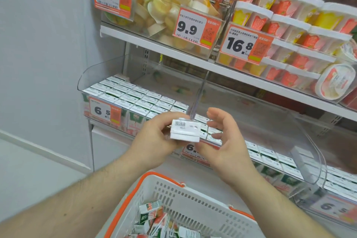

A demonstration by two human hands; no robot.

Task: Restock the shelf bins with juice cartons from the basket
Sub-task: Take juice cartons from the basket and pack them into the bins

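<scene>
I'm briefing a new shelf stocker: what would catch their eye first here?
Big orange price tags hang on the upper shelf's clear bins. At centre, the left hand grips a white juice carton beside the open right hand, above the orange-rimmed basket.

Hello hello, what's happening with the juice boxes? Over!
Left hand grips one juice carton. Right hand open beside it. Basket below holds more. Clear divider just ahead.

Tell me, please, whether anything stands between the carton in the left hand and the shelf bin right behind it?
Nothing visible does. The left hand holds the carton just above the bin's front wall, beside the clear divider; the right hand hovers alongside.
</scene>
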